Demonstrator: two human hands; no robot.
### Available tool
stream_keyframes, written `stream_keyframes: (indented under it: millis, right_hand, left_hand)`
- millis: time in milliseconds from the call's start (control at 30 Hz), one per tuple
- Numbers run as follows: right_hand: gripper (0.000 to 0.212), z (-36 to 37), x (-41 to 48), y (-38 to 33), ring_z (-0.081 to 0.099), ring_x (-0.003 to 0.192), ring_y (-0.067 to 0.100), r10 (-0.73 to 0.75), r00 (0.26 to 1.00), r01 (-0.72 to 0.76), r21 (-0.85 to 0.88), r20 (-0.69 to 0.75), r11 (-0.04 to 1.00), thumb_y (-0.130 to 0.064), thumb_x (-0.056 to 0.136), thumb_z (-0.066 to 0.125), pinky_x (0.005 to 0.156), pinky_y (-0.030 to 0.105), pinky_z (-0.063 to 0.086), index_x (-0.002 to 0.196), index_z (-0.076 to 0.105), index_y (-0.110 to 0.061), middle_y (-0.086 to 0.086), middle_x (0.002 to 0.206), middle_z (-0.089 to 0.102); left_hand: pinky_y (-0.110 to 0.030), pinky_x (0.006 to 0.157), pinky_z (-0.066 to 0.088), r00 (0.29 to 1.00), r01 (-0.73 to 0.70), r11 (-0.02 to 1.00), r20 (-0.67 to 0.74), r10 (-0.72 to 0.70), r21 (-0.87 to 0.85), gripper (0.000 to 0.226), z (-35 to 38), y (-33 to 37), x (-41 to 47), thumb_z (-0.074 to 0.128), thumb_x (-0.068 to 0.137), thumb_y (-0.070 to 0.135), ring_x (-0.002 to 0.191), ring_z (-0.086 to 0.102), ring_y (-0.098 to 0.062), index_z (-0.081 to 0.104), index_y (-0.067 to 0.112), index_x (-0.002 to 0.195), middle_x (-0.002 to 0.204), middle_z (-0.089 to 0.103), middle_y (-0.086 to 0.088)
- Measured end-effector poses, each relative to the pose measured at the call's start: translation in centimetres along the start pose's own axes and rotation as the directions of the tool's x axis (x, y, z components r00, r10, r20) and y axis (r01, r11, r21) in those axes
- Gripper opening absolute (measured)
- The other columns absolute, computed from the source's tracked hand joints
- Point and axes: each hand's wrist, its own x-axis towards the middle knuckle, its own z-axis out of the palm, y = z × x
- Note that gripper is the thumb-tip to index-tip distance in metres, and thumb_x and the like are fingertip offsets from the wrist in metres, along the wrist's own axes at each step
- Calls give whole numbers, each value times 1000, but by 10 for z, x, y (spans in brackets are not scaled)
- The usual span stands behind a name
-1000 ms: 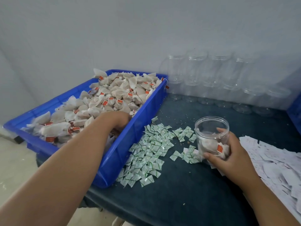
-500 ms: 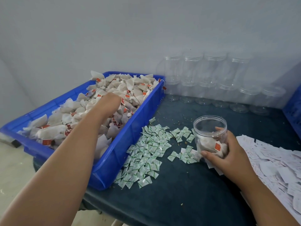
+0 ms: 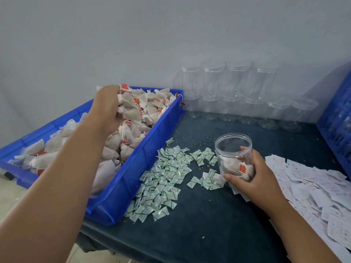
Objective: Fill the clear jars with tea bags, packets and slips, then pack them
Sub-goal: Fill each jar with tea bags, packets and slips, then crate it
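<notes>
A blue tray [image 3: 133, 179] on the left holds a heap of white tea bags [image 3: 131, 137] with red tags. My left hand [image 3: 108, 109] is raised above the tray and grips a bunch of tea bags [image 3: 129, 105]. My right hand [image 3: 247, 177] holds an open clear jar [image 3: 233, 150] standing on the dark table; a few tea bags lie in its bottom. Green-and-white packets [image 3: 167, 173] are scattered between tray and jar. White paper slips [image 3: 313, 192] lie spread at the right.
Empty clear jars [image 3: 237, 95] are stacked in two rows against the back wall. A blue crate [image 3: 338, 118] stands at the right edge. The table's front edge runs along the bottom, with pale floor at lower left.
My left hand has risen out of the tray, up and toward the far end, with a bunch of tea bags in it. My right hand keeps its hold on the jar.
</notes>
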Motion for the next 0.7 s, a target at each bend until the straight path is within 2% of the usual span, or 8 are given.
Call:
stream_keyframes:
  millis: [133,233,333,367,433,500,600,700]
  right_hand:
    - [76,0,0,0,69,108,-8,3,1000,-3,1,16,1000,-68,62,87,80,20,53,130,54,-60,-31,126,69]
    - [76,-1,1,0,70,109,-7,7,1000,-8,11,23,1000,-67,63,87,82,21,53,131,53,-62,-31,127,69]
    - [76,-2,0,0,71,111,-4,14,998,-16,22,65,1000,-64,64,90,87,26,58,129,51,-67,-32,128,69]
    - [77,-2,0,0,71,113,-4,15,996,-16,16,86,1000,-63,64,92,89,27,58,130,51,-66,-32,129,68]
    - [79,-1,-1,0,69,115,-7,1,992,2,-23,122,1000,-64,66,93,89,17,55,132,51,-63,-34,131,66]
    - [81,0,-2,1,67,116,-8,-1,989,9,-52,145,999,-67,65,93,89,13,54,134,51,-59,-33,132,66]
    - [82,2,0,6,68,118,-4,10,987,0,-60,159,998,-63,66,96,97,27,58,135,52,-52,-25,133,67]
    - [82,2,1,5,67,119,-4,9,988,0,-57,152,998,-64,66,94,100,33,59,135,53,-50,-25,134,67]
  left_hand:
    - [-32,72,55,981,-163,982,119,151,93,36,30,30,-22,50,83,13,73,71,-18,76,24,61,66,68,2]
    - [-21,54,50,958,-152,987,253,136,47,31,61,28,-43,50,75,14,58,67,-13,71,22,53,58,63,1]
    - [-19,49,41,915,-114,993,393,90,38,43,94,6,-64,39,92,5,43,47,-13,55,16,54,52,47,1]
    - [-20,50,42,914,-85,996,397,80,-5,41,103,-2,-70,35,96,2,43,45,-14,51,12,60,54,44,-1]
    - [-22,50,42,916,18,985,398,51,-169,39,118,-14,-80,31,100,0,45,43,-14,46,12,67,58,44,-1]
    - [-22,53,40,897,89,943,438,64,-321,46,130,-20,-88,30,101,0,50,40,-13,44,16,59,59,43,1]
    - [-21,57,35,869,174,874,489,81,-454,52,144,-20,-96,30,97,0,54,38,-12,46,19,52,59,42,4]
    - [-20,56,36,875,261,804,482,37,-534,39,158,-16,-102,34,96,2,55,38,-12,43,17,62,66,40,2]
